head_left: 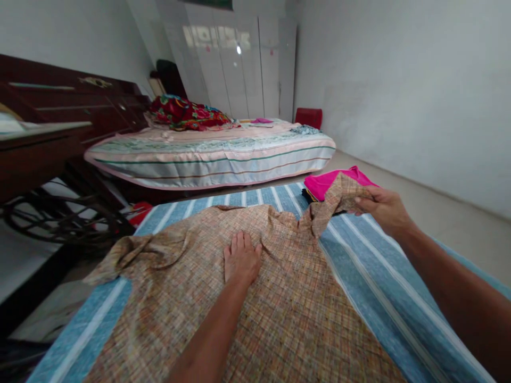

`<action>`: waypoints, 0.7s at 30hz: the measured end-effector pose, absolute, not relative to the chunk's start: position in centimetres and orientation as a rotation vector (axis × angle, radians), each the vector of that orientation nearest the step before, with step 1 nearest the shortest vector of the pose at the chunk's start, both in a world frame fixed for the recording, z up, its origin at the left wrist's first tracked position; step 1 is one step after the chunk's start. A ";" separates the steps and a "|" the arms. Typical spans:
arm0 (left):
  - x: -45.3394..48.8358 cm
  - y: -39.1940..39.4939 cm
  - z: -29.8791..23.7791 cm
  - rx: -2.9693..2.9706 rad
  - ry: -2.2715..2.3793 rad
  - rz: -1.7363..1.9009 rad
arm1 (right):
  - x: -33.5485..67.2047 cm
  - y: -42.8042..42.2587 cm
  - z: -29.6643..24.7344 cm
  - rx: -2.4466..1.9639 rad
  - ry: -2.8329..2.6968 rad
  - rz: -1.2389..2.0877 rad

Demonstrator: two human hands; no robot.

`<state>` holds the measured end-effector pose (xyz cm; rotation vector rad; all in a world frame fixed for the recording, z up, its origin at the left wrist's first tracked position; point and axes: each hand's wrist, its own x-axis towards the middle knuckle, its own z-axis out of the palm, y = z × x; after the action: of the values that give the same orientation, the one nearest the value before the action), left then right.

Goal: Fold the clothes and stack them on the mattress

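Observation:
A brown checked shirt [287, 298] lies spread out over a blue and white striped cloth [379, 276]. My left hand [242, 258] rests flat on the shirt's upper middle, its fingers stretched out. Off to the right, my right hand [383, 208] pinches the end of one sleeve and holds it raised from the surface. The other sleeve lies crumpled at the left edge. Just behind the lifted sleeve is a folded bright pink cloth [319, 185], partly hidden by it, with dark fabric beneath. The lower part of the shirt runs out of view.
Beyond stands a bed [215, 159] with a striped sheet and a red floral blanket [187, 113]. A sewing machine table [43, 135] with a wheel is at left. A red object [308, 117] sits by the far wall, near white wardrobes [235, 69].

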<state>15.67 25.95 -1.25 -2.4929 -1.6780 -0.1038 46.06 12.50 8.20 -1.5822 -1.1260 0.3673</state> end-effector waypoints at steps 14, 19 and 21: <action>15.5 25.9 -1.1 -2.504 -1.679 -0.052 | 47.4 10.4 5.8 -1.926 -1.947 1.069; 15.4 26.0 -1.4 -2.506 -1.675 -0.080 | 45.0 9.3 10.6 -1.649 -1.867 1.013; 15.4 26.1 -1.5 -2.514 -1.676 -0.097 | 44.2 9.0 11.7 -1.614 -1.911 1.231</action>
<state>15.42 26.06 -1.47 -2.5136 -1.6761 -0.0972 44.20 8.96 11.72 -1.6145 -1.9113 1.2311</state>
